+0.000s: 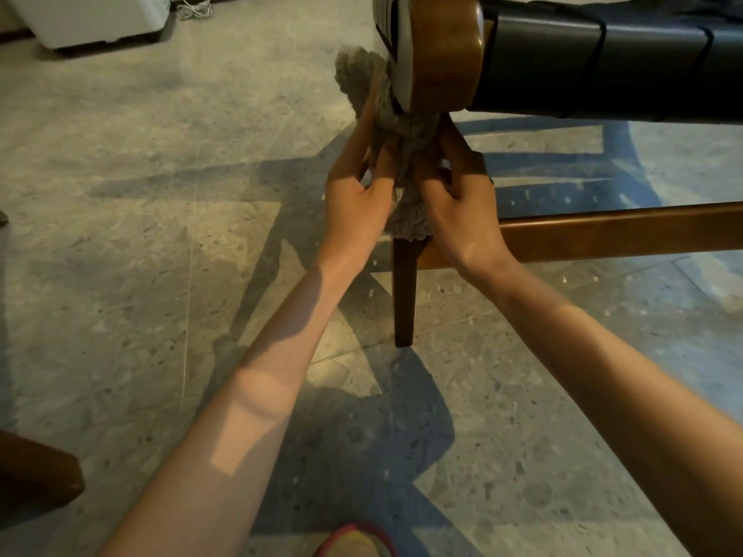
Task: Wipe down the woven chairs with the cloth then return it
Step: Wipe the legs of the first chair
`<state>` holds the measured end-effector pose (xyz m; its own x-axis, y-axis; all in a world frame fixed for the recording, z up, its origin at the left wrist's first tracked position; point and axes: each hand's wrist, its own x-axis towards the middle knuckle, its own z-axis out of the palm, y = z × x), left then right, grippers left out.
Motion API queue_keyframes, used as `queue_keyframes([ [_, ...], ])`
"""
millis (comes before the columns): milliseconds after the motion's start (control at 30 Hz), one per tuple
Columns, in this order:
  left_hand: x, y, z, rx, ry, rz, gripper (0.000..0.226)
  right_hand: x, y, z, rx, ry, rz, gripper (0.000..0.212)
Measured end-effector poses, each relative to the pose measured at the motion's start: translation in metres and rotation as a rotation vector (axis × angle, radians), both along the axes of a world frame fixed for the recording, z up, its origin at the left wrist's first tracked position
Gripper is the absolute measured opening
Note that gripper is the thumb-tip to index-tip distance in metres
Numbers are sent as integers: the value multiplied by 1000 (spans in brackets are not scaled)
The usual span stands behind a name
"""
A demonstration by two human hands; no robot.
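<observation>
Head view looks down at a woven chair (603, 62) standing on the floor (120, 195), its near wooden leg (404, 291) wrapped high up in the grey cloth (406, 213). To wipe well, I judge both hands should squeeze evenly and slide down the leg's length. The left hand (356, 203) and right hand (458, 211) close their fingers (436, 170) around the cloth, which bunches between them.

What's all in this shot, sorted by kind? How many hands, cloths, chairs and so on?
Hands: 2, left hand and right hand, both gripping the cloth
Cloths: 1, grey cloth wrapped around the chair leg
Chairs: 1, woven chair
White appliances: 1, white appliance
Total: 5
</observation>
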<state>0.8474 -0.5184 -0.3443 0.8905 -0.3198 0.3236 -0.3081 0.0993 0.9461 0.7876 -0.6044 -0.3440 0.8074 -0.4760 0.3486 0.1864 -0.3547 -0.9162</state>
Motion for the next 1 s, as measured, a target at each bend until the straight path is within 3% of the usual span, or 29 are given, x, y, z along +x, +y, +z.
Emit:
queue_keyframes([
  [67, -2, 5, -14, 32, 15, 12, 15, -6, 3, -14, -45, -8, -57, 12],
  [133, -7, 9, -31, 47, 18, 21, 20, -14, 7, -31, -167, 39, -143, 11],
  [333, -24, 22, -96, 132, 9, 14, 21, -36, 21, -72, -369, -37, -218, 50],
  [567, -40, 37, -141, 225, 75, -61, 30, -62, 25, -127, -527, 61, -201, 55],
  [633, -47, 42, -154, 267, 131, -89, 34, -71, 28, -143, -497, 127, -170, 55],
  [733, -52, 46, -163, 308, 173, -109, 32, -76, 28, -152, -264, 216, -133, 53],
  [1000, -37, 35, -142, 261, 80, -118, 48, -51, 21, -139, -109, 154, -44, 33],
])
